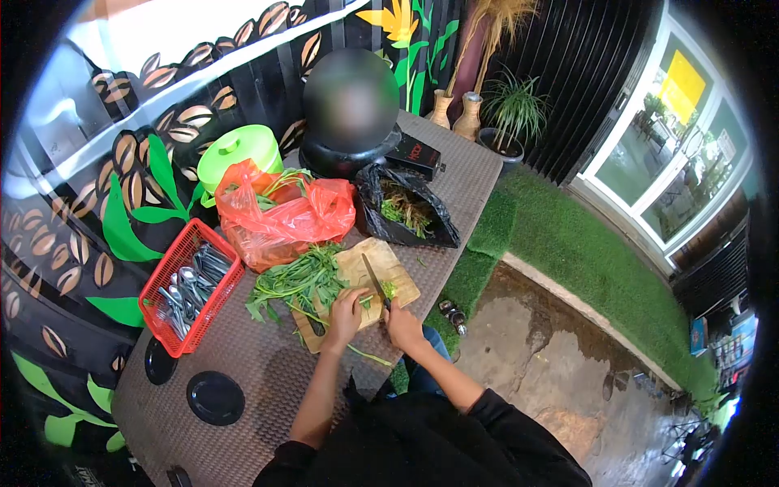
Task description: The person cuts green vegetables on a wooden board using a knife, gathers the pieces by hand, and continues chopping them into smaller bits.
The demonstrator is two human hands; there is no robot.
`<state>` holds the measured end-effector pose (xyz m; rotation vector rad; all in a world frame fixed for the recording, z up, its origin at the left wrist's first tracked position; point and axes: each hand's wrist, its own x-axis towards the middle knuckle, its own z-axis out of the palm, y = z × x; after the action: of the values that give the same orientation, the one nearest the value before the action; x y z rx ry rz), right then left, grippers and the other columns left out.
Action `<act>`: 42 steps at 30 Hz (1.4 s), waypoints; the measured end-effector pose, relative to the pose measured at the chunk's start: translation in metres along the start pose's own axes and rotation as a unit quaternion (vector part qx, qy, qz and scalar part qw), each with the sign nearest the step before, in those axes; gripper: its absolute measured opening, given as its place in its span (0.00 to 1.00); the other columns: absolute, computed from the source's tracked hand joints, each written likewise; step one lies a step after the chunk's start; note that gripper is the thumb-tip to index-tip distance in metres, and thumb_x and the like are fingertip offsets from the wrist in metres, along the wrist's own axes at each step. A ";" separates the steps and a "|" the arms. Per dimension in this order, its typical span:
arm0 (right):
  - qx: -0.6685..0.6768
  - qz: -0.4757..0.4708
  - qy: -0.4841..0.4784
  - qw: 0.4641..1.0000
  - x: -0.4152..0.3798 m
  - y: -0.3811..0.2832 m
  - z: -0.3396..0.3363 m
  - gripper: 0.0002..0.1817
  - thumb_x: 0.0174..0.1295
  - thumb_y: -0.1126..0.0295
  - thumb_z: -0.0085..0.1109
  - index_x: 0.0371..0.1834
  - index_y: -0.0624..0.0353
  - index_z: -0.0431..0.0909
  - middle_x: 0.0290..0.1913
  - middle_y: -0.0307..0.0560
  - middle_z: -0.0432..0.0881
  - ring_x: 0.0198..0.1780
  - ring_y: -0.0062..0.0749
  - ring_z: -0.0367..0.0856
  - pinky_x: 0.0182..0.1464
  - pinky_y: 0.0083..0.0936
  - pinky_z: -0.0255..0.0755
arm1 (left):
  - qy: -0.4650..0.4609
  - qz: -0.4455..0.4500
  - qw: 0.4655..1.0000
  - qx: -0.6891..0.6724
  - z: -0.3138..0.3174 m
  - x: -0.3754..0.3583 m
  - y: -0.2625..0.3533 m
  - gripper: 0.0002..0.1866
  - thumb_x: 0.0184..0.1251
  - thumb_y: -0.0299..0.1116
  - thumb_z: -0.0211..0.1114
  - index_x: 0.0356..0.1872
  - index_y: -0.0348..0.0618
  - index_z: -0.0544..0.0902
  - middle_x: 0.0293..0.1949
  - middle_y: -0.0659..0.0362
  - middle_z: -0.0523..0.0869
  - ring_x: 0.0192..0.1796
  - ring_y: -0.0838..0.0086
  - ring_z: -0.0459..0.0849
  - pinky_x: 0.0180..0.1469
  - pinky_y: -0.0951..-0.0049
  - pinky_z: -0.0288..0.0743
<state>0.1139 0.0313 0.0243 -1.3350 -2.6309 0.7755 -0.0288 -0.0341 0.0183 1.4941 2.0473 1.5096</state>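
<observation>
My right hand (403,326) is wrapped round the handle of a kitchen knife (372,273). Its blade points away from me over a wooden cutting board (402,268). On the board, my left hand (346,315) has its fingers closed on the stems of leafy greens, just left of the blade. A bunch of these leafy greens (294,280) spreads over the board's left edge and onto the table. Small cut pieces of greens (389,289) lie right of the knife. One long stem (369,355) sticks out toward me past the near edge.
Behind the board stand a red plastic bag (280,221) with greens and a black bag (445,230) of trimmings. To the left are a red basket (191,280) of cutlery and black plates (216,398). A green lidded pot (237,154) and black box (415,154) stand farther back.
</observation>
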 end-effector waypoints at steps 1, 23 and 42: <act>0.000 -0.002 -0.001 1.000 0.000 0.001 0.002 0.21 0.66 0.59 0.43 0.53 0.66 0.59 0.29 0.67 0.79 0.33 0.62 0.79 0.36 0.51 0.73 | -0.050 0.052 0.996 0.050 -0.009 0.003 0.002 0.16 0.52 0.16 0.56 0.43 0.37 0.79 0.42 0.50 0.81 0.48 0.58 0.77 0.52 0.63 0.70; 0.005 -0.022 -0.033 0.999 -0.005 0.001 -0.026 0.18 0.66 0.61 0.41 0.47 0.66 0.62 0.31 0.67 0.79 0.35 0.63 0.79 0.37 0.51 0.73 | 0.022 0.030 0.986 0.162 0.024 -0.003 -0.004 0.09 0.52 0.32 0.66 0.31 0.37 0.84 0.34 0.54 0.83 0.41 0.62 0.76 0.48 0.64 0.68; -0.017 0.032 0.007 0.999 -0.008 -0.005 0.010 0.20 0.64 0.58 0.45 0.47 0.65 0.62 0.27 0.66 0.80 0.30 0.59 0.81 0.30 0.48 0.75 | 0.027 -0.040 0.998 -0.031 0.029 0.003 -0.006 0.13 0.51 0.21 0.64 0.35 0.39 0.70 0.32 0.53 0.82 0.40 0.58 0.78 0.45 0.61 0.67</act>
<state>0.1122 0.0191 0.0193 -1.4357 -2.6140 0.7301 -0.0149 -0.0143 0.0012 1.3469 2.0440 1.5824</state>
